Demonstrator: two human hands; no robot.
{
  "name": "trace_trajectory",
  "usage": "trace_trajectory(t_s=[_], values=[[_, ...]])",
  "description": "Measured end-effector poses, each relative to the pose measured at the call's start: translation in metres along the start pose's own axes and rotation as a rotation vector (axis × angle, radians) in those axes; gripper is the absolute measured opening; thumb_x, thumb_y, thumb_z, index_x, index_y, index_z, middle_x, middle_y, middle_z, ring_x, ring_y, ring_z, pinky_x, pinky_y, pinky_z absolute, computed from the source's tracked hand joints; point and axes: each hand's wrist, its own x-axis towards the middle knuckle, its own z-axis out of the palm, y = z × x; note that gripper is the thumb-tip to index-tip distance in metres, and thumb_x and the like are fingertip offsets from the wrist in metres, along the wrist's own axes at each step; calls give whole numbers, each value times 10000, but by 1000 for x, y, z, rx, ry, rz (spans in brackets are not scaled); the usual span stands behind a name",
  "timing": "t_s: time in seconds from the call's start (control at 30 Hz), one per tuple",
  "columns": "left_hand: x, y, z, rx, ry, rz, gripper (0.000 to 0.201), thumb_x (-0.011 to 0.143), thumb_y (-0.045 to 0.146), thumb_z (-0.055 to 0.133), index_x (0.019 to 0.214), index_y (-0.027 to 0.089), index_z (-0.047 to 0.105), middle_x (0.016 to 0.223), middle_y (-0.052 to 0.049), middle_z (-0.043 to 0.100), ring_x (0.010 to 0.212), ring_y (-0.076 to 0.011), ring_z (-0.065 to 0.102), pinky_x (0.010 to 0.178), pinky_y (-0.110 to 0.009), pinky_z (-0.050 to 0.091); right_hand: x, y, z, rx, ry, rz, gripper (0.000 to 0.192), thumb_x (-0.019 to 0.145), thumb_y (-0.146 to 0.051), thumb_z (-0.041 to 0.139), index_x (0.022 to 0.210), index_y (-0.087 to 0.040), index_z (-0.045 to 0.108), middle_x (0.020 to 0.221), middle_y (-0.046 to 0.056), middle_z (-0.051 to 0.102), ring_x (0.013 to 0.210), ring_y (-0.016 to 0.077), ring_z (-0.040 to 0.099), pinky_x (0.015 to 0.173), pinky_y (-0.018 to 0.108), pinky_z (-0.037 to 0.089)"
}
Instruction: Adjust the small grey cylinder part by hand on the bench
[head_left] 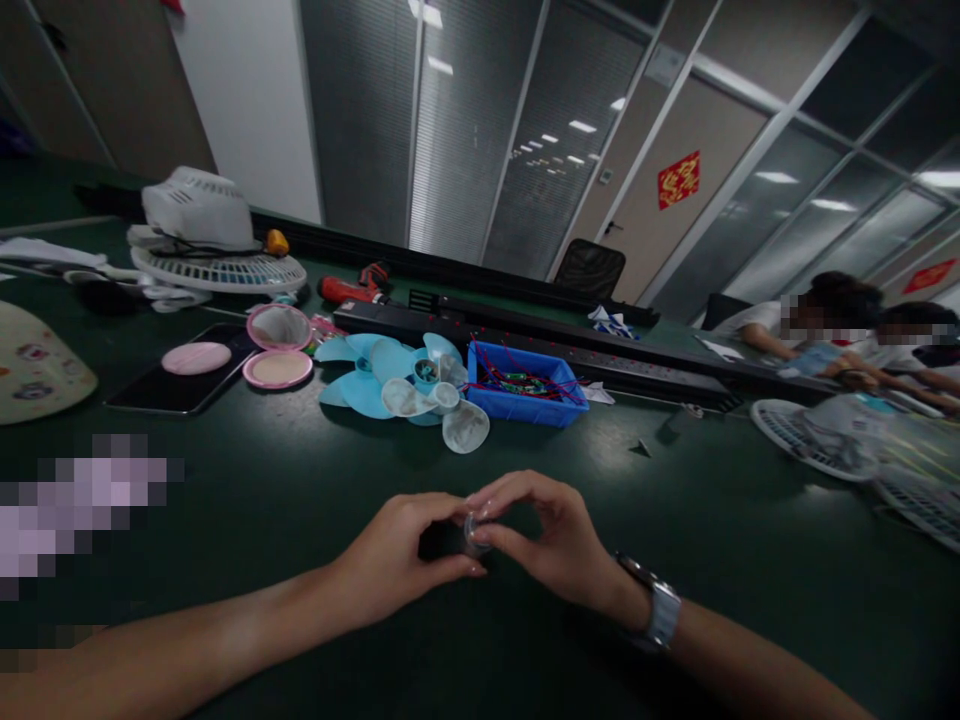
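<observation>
Above the dark green table, my left hand [409, 545] and my right hand [551, 535] meet near the middle of the view. Between their fingertips is a small, round, clear or silvery object [472, 535]; its kind cannot be made out. The thumb and fingers of my right hand pinch it from the right. My left thumb and fingers curve around its other side, and part of it is hidden by the fingers. Beyond the hands lie blue fan blades [360, 380] and a greyish, translucent small fan blade [465, 425].
A blue bin [529, 405] of wires and small boards stands behind the hands. Further left are an open pink compact [277, 372], a dark tablet [161, 395] and a white fan [217, 265]. A red drill [349, 290] lies behind. At right, people work beside fan grilles [817, 440].
</observation>
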Motion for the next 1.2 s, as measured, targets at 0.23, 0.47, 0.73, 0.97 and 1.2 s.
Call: trace_trajectory(t_s=[0.23,0.47,0.73,0.97,1.2], values=[[0,0,0,-25,-2,-12,230,794,284,746,995,192,681,888,-1,706,792,-181,652,683,-260,458,-1,9,6,-36,43,51,287,710,-187,812,950,-225,658,935,12,720,757,132,690,689,258,581],[-2,-7,2,6,5,-8,293,801,337,739,1054,201,682,969,-27,716,878,-213,657,766,-297,477,0,-5,-4,12,-151,-14,337,832,-71,624,1125,-236,610,1130,48,691,1078,184,662,919,358,575],[-1,-1,1,-15,14,-1,254,791,309,750,1018,213,688,902,0,718,795,-185,658,716,-271,473,1,3,0,-39,-2,69,286,726,-186,799,969,-215,651,904,6,715,760,132,709,703,252,613],[-2,-5,2,-27,2,-2,294,802,319,741,1069,216,673,1004,-18,717,907,-208,662,781,-293,479,1,1,-1,-31,-30,35,260,781,-167,743,1013,-221,641,1021,36,719,882,159,716,762,291,610],[-1,-1,0,-31,-1,-6,294,793,305,745,1069,225,681,985,-18,729,884,-204,670,771,-292,496,-4,-7,-4,71,47,-39,233,780,-107,736,955,-232,649,963,24,735,999,192,706,882,369,605]])
